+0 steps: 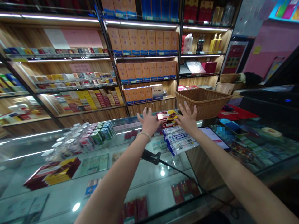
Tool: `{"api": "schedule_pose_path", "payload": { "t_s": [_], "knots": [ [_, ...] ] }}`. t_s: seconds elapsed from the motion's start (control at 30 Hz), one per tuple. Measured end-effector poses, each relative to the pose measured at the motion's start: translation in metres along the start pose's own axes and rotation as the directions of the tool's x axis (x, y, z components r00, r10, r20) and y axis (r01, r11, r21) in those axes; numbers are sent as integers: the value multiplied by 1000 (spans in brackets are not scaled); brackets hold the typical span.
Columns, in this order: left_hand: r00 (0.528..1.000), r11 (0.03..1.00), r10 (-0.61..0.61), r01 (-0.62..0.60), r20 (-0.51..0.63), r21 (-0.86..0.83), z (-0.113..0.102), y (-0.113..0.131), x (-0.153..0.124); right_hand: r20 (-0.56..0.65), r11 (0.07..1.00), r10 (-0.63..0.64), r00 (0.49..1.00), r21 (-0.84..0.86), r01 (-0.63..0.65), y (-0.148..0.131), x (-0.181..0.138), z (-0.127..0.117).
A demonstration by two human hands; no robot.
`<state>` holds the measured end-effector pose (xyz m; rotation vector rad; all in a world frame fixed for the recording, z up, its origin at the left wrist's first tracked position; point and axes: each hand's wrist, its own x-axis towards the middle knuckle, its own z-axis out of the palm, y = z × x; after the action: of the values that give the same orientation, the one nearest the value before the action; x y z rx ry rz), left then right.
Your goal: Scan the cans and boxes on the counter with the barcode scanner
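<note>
Both my arms reach forward over a glass counter [58, 186]. My left hand [148, 122] has its fingers spread and touches the left end of a red and yellow carton [166, 116]. My right hand [187, 118], fingers also apart, presses against the carton's right end. The carton sits on top of a stack of red cartons, with several white and blue cartons [180, 140] just in front. A bracelet circles my left wrist.
A wicker basket [202, 101] stands right behind the cartons. A barcode scanner [151, 156] with a cable lies on the counter. A phone [215, 137] lies to the right, red and yellow cartons [53, 172] to the left. Shelves of boxed goods fill the back wall.
</note>
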<state>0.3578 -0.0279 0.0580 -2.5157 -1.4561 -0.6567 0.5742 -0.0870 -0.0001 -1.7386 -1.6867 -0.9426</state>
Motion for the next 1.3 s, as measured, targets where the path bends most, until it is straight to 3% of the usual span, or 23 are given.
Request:
{"api": "schedule_pose_path", "payload": {
  "t_s": [0.3, 0.57, 1.0, 1.3],
  "knots": [
    [992, 999, 6, 1, -127, 49, -40, -32, -21, -57, 996, -10, 998, 90, 15, -34, 21, -13],
    [987, 996, -51, 62, -153, 68, -64, -73, -55, -89, 988, -8, 996, 153, 22, -89, 30, -26],
    [970, 987, -128, 144, -208, 65, -84, -139, -107, -91, 979, -42, 995, 196, 59, -174, 28, -45],
    [928, 998, -59, 46, -367, -45, -74, -180, -140, -151, 966, -93, 984, 225, 126, -210, 12, -56]
  ]
}}
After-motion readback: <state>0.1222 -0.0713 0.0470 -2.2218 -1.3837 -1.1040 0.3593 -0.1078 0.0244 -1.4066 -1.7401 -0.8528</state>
